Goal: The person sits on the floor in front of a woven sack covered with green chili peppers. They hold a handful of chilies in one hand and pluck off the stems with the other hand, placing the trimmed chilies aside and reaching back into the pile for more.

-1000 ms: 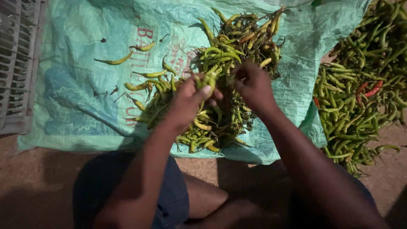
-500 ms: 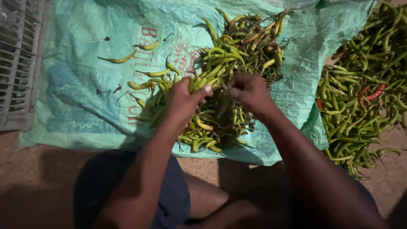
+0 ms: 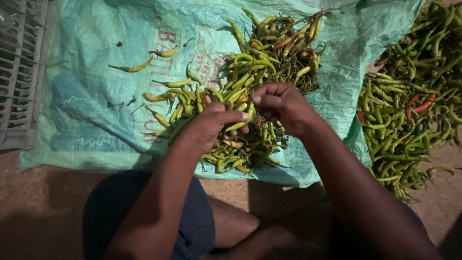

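Note:
A heap of green and yellow-green chilli peppers (image 3: 269, 53) lies on a pale green woven sack (image 3: 91, 101) spread on the ground. My left hand (image 3: 214, 125) hovers over the near part of the heap, its fingers closed round a green chilli (image 3: 237, 126). Just to its right, my right hand (image 3: 279, 103) has its fingers curled and pinched together close to that chilli's tip. Both hands almost touch. Whether the right hand grips anything is hidden by its fingers.
A second large heap of green chillies (image 3: 409, 106) with a few red ones (image 3: 423, 102) lies on the ground at the right. A grey plastic crate (image 3: 17, 72) stands at the left edge. A few loose chillies (image 3: 132, 67) lie apart on the sack. My knees are below.
Both hands have lifted slightly off the heap and drawn together. The left hand now holds a chilli between thumb and fingers, and the right hand has closed up beside it.

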A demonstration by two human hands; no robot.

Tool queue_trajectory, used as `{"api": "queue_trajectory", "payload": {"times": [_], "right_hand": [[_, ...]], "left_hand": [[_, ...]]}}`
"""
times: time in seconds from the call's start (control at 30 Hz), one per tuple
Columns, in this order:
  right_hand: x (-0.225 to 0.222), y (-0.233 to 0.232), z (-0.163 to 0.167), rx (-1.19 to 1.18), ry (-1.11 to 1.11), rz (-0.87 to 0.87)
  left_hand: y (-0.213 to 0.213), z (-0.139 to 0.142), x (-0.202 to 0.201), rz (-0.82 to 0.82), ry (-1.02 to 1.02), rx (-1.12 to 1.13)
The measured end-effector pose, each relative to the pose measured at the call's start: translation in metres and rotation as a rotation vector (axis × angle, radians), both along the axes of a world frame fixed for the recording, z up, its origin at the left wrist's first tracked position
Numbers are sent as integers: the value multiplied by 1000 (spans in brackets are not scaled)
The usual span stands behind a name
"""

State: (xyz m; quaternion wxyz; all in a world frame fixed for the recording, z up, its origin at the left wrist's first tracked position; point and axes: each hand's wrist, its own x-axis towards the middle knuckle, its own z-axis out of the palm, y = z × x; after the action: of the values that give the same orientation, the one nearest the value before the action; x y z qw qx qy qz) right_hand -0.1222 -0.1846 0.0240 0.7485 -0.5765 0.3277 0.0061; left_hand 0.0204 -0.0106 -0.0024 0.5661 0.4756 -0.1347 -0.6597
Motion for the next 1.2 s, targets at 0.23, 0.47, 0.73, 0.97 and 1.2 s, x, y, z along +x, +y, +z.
{"api": "queue_trajectory", "payload": {"times": [0.23,0.47,0.73,0.97,1.2], "right_hand": [[-3,-2,2,-4,-124,146],[3,18,18,-872,-33,153],[4,2,13,-1170,269,-82],[3,6,-10,-1121,171,277],[2,23,-20,-1048,100,370]], "left_hand": [[2,-3,-1,-46,-49,77],[-5,-12,-2,69,-15,151],[2,-11,8,234,19,-14],[1,-23,22,560,214,-141],[3,-29,37,726,-460,50]]}}
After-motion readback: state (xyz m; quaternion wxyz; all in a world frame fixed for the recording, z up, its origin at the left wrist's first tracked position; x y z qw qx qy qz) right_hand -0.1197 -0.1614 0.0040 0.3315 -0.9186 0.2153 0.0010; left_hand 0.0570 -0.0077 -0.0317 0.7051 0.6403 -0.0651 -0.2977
